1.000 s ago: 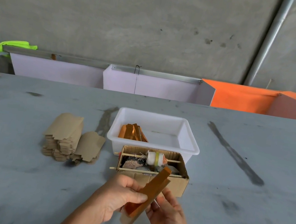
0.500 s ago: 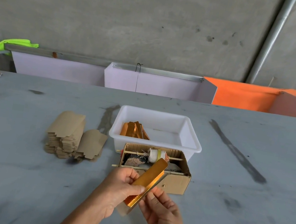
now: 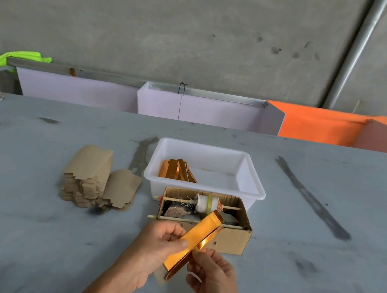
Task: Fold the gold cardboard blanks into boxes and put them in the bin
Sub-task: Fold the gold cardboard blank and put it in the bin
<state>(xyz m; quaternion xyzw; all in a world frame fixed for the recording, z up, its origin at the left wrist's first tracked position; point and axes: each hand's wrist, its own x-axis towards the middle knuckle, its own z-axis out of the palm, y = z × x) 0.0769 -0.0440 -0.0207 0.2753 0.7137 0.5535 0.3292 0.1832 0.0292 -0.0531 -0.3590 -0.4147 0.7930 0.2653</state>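
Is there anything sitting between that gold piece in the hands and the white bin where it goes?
Yes. An open brown cardboard box holding a spool sits on the table directly between the gold blank and the white bin. It is low, so lifting over it looks easy.

The gold blank (image 3: 196, 241) now shows its shiny face, turned since before.

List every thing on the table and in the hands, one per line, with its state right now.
Gold blank: partly folded, held tilted above the table.
Left hand: grips the blank, thumb on its gold face.
Right hand: pinches the blank's lower edge.
White bin: open, a few gold boxes lying at its left end.
Cardboard box: open-topped, a spool on a stick across it.
Stack of blanks: flat, brown side up, left of the bin.
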